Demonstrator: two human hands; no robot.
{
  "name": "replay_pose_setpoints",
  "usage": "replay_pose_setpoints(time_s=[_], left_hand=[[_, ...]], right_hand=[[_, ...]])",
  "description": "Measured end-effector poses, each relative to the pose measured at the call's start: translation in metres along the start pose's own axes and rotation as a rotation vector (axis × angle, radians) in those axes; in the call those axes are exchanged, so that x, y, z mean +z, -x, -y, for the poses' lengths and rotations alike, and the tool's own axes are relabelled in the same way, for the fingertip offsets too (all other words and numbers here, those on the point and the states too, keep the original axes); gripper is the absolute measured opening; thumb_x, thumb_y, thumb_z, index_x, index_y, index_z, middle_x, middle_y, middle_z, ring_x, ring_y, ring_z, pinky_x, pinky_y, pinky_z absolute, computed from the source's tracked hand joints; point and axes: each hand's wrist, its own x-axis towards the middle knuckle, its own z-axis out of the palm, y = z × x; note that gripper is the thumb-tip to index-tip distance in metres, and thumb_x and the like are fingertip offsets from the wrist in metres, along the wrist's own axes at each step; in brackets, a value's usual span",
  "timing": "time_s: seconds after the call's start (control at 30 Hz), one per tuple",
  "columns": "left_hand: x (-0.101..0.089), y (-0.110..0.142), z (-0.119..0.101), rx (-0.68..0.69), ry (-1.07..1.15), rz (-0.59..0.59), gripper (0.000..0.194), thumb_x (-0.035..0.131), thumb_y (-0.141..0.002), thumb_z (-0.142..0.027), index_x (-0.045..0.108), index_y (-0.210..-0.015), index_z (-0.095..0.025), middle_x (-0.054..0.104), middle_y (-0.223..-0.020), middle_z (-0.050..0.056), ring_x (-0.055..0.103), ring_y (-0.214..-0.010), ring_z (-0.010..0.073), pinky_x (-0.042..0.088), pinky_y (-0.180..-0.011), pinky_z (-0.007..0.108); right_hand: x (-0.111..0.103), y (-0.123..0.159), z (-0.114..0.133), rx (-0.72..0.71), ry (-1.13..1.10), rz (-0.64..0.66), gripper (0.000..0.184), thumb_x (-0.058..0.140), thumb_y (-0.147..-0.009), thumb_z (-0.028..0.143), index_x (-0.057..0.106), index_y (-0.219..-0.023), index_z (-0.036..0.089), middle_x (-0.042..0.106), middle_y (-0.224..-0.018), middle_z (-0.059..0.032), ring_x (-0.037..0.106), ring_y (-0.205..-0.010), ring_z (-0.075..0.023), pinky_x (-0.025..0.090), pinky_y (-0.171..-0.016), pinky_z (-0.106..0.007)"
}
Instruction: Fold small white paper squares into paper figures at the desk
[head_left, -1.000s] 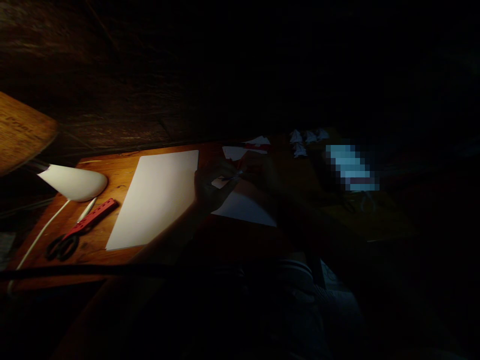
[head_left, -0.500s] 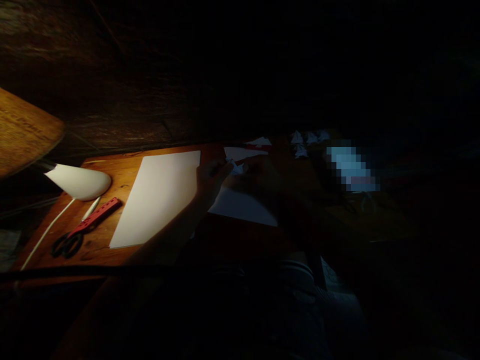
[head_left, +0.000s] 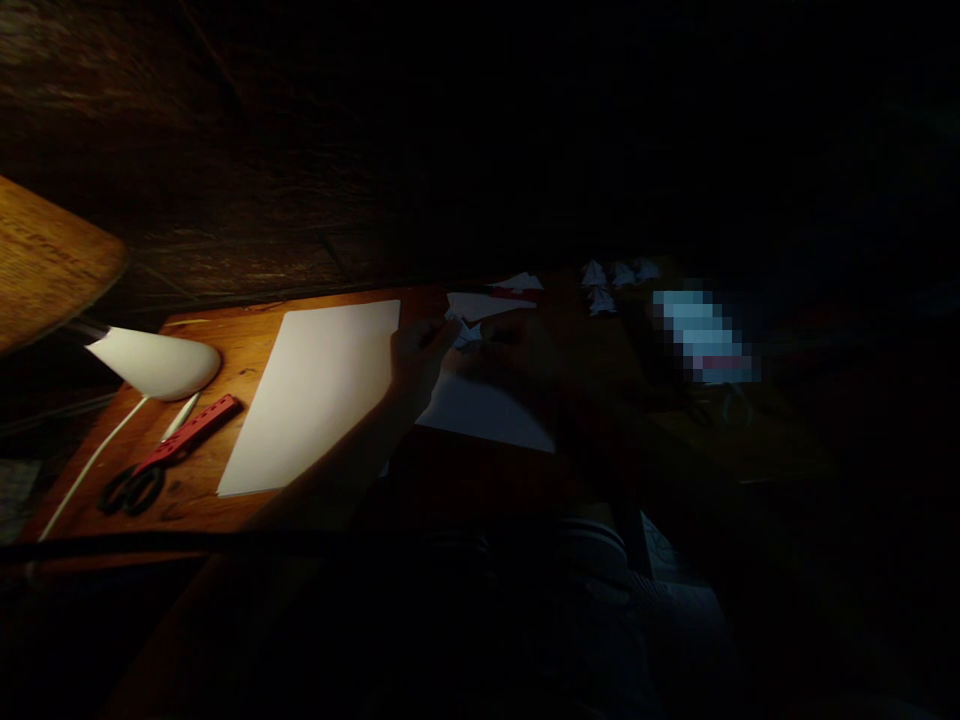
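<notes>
In the head view a small folded piece of white paper (head_left: 469, 334) is held between my two hands. My left hand (head_left: 417, 352) pinches its left side with thumb and fingers. On its right side my right hand (head_left: 519, 345) grips it, though that hand lies deep in shadow. Beneath the hands a white sheet of paper (head_left: 491, 412) lies on the table. A larger sheet (head_left: 319, 395), brightly lit, is left of my left hand. Just behind the hands are paper pieces (head_left: 487, 306) with something red on them.
Several small folded paper shapes (head_left: 600, 300) stand at the back right, near a blurred bright screen (head_left: 705, 335). Scissors with black handles (head_left: 133, 490), a red perforated strip (head_left: 199, 430) and a white lamp (head_left: 161, 365) occupy the left of the wooden table (head_left: 255, 340).
The folded paper has tilted and shifted slightly left and down between my fingers. Both hands keep their hold on it, and my left hand has moved a little left.
</notes>
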Motion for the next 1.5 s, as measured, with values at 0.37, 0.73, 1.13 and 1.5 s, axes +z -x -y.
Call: replay_pose_setpoints(time_s=[0.37,0.73,1.13,1.5], left_hand=[[0.0,0.001,0.006,-0.014,0.004,0.105,0.034,0.084,-0.078,-0.038,0.06,-0.063,-0.021,0.056,-0.058,-0.003,0.049,-0.052,0.0099,0.035,-0.046,0.024],[-0.002,-0.003,0.014,-0.033,0.108,0.111,0.039,0.083,-0.079,-0.047,0.056,-0.067,-0.022,0.062,-0.067,0.0,0.062,-0.065,0.0125,0.052,-0.06,0.028],[0.0,-0.004,0.015,-0.096,0.105,0.107,0.038,0.087,-0.077,-0.047,0.061,-0.069,-0.02,0.062,-0.064,0.0,0.062,-0.06,0.0117,0.052,-0.054,0.026],[0.004,0.002,0.001,-0.265,0.201,0.057,0.032,0.092,-0.069,-0.037,0.066,-0.069,-0.018,0.064,-0.065,-0.002,0.063,-0.06,0.0097,0.057,-0.059,0.023]], right_hand=[[-0.007,-0.005,-0.006,-0.05,0.058,-0.067,0.047,0.086,-0.068,0.058,0.059,-0.065,0.019,0.057,-0.071,0.0007,0.052,-0.069,-0.0135,0.041,-0.063,-0.028],[0.002,-0.003,-0.003,0.017,0.024,-0.116,0.047,0.084,-0.071,0.058,0.058,-0.068,0.019,0.055,-0.071,0.0018,0.05,-0.069,-0.0122,0.042,-0.064,-0.027],[-0.002,-0.004,-0.004,0.001,0.024,-0.089,0.05,0.083,-0.073,0.061,0.057,-0.065,0.019,0.056,-0.065,0.0027,0.045,-0.062,-0.0101,0.036,-0.059,-0.025],[-0.005,-0.008,-0.01,0.016,-0.021,-0.025,0.053,0.085,-0.071,0.065,0.057,-0.07,0.02,0.059,-0.069,0.0011,0.051,-0.067,-0.0118,0.037,-0.059,-0.024]])
